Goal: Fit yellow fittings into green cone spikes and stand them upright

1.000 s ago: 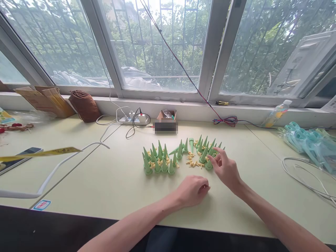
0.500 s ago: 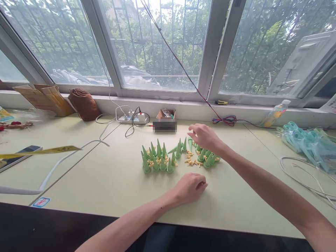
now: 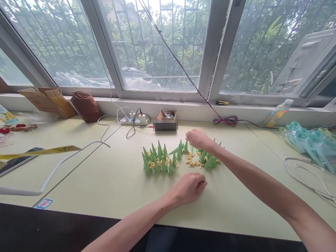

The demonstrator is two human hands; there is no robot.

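My right hand (image 3: 198,138) reaches over the back of the cone groups, its fingers pinched at the tip of a standing green cone (image 3: 186,147). Beside that cone, another green cone (image 3: 191,148) lies on its side, partly behind the hand. Near the front of the table my left hand (image 3: 191,187) rests with fingers curled against the thumb; what they hold, if anything, is hidden. Several green cones (image 3: 156,167) stand in a cluster on the left, with small yellow pegs among them. More green cones (image 3: 209,163) stand at the right, beside loose yellow pegs (image 3: 193,163).
Behind the cones are a small open cardboard box (image 3: 172,114) and a power strip (image 3: 126,120) with cables. A bottle (image 3: 278,112) and bagged turquoise items (image 3: 307,140) stand at right. A brown pouch (image 3: 86,106), a phone (image 3: 19,161) and a yellow strip (image 3: 42,152) are at left.
My right hand has moved down slightly and left, and its spread fingers have closed at the cone's tip. The left hand stays in place. The whole view has shifted slightly.
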